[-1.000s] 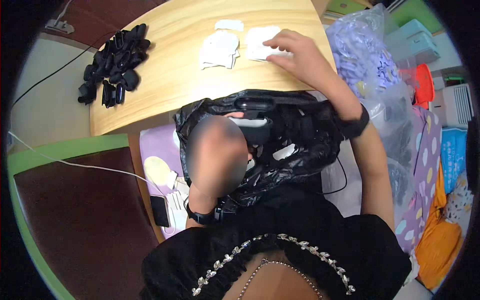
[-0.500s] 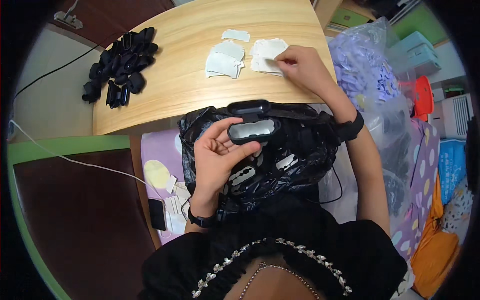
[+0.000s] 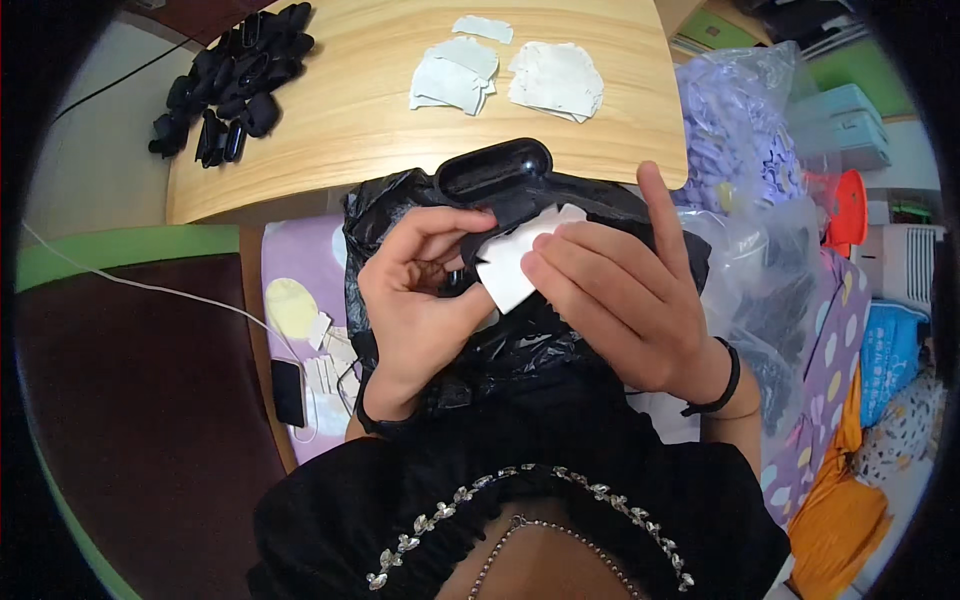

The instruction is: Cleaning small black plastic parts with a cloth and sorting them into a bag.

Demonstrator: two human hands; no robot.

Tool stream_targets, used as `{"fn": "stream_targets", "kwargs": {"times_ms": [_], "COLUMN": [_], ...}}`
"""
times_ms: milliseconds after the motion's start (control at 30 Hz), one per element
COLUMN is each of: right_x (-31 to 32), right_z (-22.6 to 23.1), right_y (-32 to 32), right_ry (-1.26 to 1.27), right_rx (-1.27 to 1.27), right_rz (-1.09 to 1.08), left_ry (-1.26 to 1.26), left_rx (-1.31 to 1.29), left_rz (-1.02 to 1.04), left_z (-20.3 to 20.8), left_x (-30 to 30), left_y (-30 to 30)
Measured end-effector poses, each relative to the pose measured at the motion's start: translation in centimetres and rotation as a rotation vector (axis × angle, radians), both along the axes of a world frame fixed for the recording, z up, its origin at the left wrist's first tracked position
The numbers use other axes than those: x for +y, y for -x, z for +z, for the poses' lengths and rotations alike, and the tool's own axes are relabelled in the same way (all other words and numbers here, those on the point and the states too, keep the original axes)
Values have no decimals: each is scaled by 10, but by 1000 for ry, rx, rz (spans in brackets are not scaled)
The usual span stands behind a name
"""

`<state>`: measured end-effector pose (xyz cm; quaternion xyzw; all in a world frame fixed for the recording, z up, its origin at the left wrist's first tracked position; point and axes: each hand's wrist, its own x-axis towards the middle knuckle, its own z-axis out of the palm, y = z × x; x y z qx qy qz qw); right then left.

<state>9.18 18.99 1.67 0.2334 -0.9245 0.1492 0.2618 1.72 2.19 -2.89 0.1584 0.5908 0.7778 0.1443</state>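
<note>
My left hand (image 3: 415, 295) grips a black oval hinged case (image 3: 495, 172) above my lap, with its lid swung open on the far side. Between the fingertips and thumb of my right hand (image 3: 640, 300) is a white notched cut-out sheet (image 3: 513, 275). It is tilted over the near half of the case and hides most of that half. My right index finger points up, away from the sheet. Under both hands lies a black plastic bag (image 3: 390, 200). On the table, two piles of similar sheets, a pale one (image 3: 455, 75) and a whiter one (image 3: 557, 80), lie side by side.
A single pale strip (image 3: 483, 28) lies behind the piles on the wooden table (image 3: 370, 150). Black cases (image 3: 240, 75) are heaped at its left end. A phone (image 3: 288, 393) and white pieces rest at left. Clear bags of purple items (image 3: 735, 130) stand at right.
My right hand has come back from the whiter pile with a white sheet, now at the case. My left hand has tilted the case, and the view has shifted slightly.
</note>
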Motion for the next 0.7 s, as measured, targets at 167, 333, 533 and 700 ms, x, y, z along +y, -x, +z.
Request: {"fn": "stream_targets", "kwargs": {"times_ms": [167, 333, 533, 700], "right_x": [-12, -28, -37, -36], "right_z": [-1, -12, -27, -47], "right_y": [0, -1, 0, -7], "right_ry": [32, 91, 180, 179], "right_rx": [-96, -128, -141, -356], "right_rz": [-35, -124, -174, -134], "left_ry": [95, 25, 10, 294], "left_rx": [142, 140, 53, 71], "left_rz": [-3, 8, 22, -80], "left_z": [-4, -7, -14, -21], "left_x": [-6, -3, -7, -21], "left_y": [-3, -4, -5, -4]}}
